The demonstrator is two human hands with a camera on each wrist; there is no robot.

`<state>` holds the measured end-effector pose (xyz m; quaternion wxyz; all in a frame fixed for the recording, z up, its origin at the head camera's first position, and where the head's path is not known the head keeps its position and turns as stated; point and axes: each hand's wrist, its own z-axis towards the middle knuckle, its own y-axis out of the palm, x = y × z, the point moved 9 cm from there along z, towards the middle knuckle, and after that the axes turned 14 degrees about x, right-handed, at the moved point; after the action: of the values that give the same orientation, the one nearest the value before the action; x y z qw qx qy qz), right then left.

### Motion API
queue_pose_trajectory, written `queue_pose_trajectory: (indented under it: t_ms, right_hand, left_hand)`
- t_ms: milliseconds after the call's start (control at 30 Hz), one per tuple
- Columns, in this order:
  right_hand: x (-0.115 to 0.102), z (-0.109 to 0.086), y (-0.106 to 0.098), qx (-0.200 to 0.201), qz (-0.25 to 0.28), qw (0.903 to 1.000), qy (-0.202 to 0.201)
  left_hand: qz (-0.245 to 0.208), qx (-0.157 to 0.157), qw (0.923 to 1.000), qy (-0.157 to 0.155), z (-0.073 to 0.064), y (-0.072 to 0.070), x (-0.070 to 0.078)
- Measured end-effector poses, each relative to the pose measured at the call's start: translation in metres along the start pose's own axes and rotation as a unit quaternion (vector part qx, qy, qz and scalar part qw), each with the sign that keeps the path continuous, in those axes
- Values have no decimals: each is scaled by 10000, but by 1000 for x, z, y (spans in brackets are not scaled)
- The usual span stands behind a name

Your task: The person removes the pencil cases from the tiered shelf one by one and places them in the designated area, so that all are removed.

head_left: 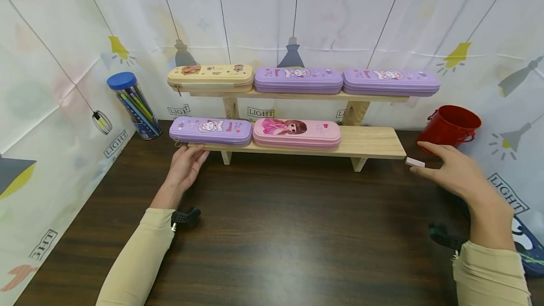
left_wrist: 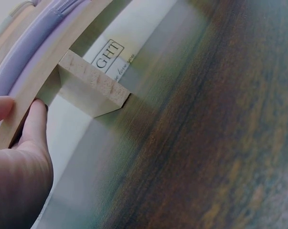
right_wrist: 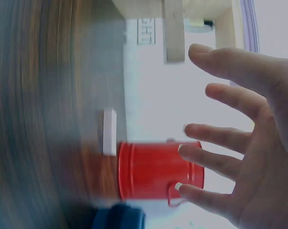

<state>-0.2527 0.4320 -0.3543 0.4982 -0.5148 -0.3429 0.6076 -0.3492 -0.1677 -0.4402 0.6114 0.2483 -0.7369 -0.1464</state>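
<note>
My left hand (head_left: 185, 168) grips the left end of the lower board of a two-tier wooden shelf (head_left: 374, 140), beneath a purple pencil case (head_left: 231, 131). In the left wrist view, one digit lies along the board's edge and another reaches under it. Past the shelf's right end, my right hand (head_left: 465, 176) is held in the air with fingers spread and nothing in them. Near those fingers, a small pale pink block (head_left: 415, 162), like an eraser, lies on the table. A red bucket (right_wrist: 158, 171) stands just behind the block.
A pink pencil case (head_left: 297, 133) sits beside the purple one. On the upper board are a cream case (head_left: 211, 78) and two purple cases (head_left: 299, 80). A blue-lidded jar of pencils (head_left: 135, 105) stands at the back left. Something dark blue (head_left: 527, 240) lies at the right edge.
</note>
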Motion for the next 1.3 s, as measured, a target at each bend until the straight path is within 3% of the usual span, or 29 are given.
queue_pose_trajectory:
  t_ms: [533, 900, 1067, 1300]
  right_hand:
    - [-84, 20, 27, -193, 849, 9941, -653]
    - [-145, 33, 22, 488, 1317, 9816, -1295]
    - [-175, 38, 26, 502, 1542, 9756, -1481]
    - [-219, 43, 35, 613, 1551, 9647, -2038]
  left_hand:
    - [46, -18, 10000, 14, 1, -3, -2]
    - [7, 28, 10000, -17, 4, -2, -3]
    - [-11, 63, 10000, 6, 4, -3, -2]
    - [-54, 127, 9999, 5, 4, -4, -3]
